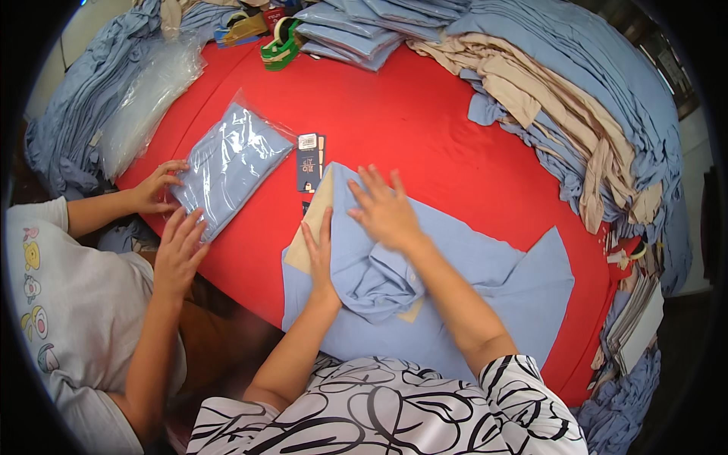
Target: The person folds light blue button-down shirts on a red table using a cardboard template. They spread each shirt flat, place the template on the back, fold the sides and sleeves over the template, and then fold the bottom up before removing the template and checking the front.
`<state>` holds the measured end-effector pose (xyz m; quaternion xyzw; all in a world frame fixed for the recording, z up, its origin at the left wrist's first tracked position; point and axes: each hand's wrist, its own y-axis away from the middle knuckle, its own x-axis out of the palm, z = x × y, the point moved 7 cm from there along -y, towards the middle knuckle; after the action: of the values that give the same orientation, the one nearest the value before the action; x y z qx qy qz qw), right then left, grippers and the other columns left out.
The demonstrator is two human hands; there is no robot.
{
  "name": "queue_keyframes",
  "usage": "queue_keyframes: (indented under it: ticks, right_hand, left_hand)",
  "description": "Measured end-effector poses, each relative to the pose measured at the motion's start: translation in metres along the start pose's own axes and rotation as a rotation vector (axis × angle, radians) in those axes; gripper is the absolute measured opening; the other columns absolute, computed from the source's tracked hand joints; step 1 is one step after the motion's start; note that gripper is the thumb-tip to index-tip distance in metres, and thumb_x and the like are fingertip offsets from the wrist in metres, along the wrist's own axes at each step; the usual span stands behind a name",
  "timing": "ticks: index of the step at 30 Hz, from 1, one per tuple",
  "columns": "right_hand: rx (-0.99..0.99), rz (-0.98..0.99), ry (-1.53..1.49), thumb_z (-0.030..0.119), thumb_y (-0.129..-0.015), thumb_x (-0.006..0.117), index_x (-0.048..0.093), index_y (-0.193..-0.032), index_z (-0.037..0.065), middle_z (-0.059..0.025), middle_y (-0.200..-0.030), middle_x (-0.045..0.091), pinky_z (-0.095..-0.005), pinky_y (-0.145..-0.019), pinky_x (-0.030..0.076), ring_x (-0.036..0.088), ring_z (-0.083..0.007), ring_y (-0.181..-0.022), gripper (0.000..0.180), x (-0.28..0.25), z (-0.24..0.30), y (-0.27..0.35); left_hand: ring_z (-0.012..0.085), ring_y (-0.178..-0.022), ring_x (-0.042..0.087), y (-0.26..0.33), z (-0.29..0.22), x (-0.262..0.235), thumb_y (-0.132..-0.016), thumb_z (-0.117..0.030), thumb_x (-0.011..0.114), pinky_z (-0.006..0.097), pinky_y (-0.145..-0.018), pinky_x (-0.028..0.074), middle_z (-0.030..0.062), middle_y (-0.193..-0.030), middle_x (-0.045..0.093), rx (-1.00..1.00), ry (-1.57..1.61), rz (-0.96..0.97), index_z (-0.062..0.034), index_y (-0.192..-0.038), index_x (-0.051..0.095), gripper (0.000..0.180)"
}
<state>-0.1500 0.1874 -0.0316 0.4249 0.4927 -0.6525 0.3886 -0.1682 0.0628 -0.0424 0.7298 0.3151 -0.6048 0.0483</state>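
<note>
A light blue shirt (516, 296) lies partly folded on the red table in front of me, its collar bunched up near the middle. Under its far left side shows a beige board (301, 250). My left hand (321, 254) rests on the shirt beside the board, fingers stretched out. Higher up, my right hand (385, 211) is spread over the folded cloth, slightly blurred, with nothing gripped. Just beyond the shirt's far left corner are a dark blue tag card (307, 173) and a white label (306, 142).
At my left, a co-worker's hands (178, 243) touch a bagged blue shirt (235, 163). Clear plastic bags (148, 110) lie farther left. A green tape dispenser (281, 47) stands near packed shirts (345, 34). Blue and beige garments (553, 98) are heaped along the right of the red table (379, 114).
</note>
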Motion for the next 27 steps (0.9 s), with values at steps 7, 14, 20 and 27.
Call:
queue_keyframes:
  ticks: [7, 14, 20, 27]
  right_hand:
    - [0.131, 0.187, -0.456, 0.019, -0.100, 0.048, 0.059, -0.134, 0.008, -0.0158, -0.146, 0.049, -0.0474, -0.115, 0.031, 0.043, -0.0313, -0.137, 0.037, -0.006, 0.000, 0.033]
    - [0.752, 0.015, 0.431, -0.006, -0.077, 0.059, 0.066, -0.120, 0.015, -0.0087, -0.134, 0.057, -0.0510, -0.109, 0.037, 0.046, -0.0321, -0.132, 0.049, -0.160, -0.244, 0.259]
    - [0.817, -0.259, 0.468, 0.003, -0.074, 0.068, 0.058, -0.092, 0.009, -0.0107, -0.098, 0.055, -0.0484, -0.098, 0.038, 0.051, -0.0335, -0.104, 0.022, -0.236, -0.203, 0.389]
    - [1.092, -0.202, 0.454, 0.000, -0.073, 0.067, 0.058, -0.094, 0.009, -0.0105, -0.100, 0.055, -0.0470, -0.102, 0.037, 0.051, -0.0337, -0.106, 0.025, -0.229, -0.111, 0.513]
  left_hand:
    - [0.0194, -0.144, 0.035, 0.001, 0.023, 0.021, -0.093, -0.015, 0.051, 0.050, -0.122, 0.020, 0.0043, -0.156, 0.036, -0.078, -0.198, -0.176, -0.0196, -0.150, 0.038, 0.059]
    - [0.0284, -0.111, 0.050, -0.003, -0.008, -0.009, -0.082, -0.004, 0.054, 0.053, -0.119, 0.021, 0.0059, -0.101, 0.055, 0.085, 0.297, -0.063, -0.0098, -0.086, 0.058, 0.008]
    - [0.0356, -0.106, 0.049, 0.002, 0.014, -0.003, -0.081, -0.004, 0.052, 0.053, -0.116, 0.025, 0.0108, -0.099, 0.053, 0.018, 0.391, -0.065, -0.0046, -0.079, 0.052, 0.003]
    - [0.0356, -0.103, 0.047, 0.000, 0.014, 0.001, -0.081, -0.005, 0.053, 0.046, -0.109, 0.031, 0.0136, -0.099, 0.053, 0.047, 0.418, -0.055, -0.0005, -0.081, 0.051, 0.005]
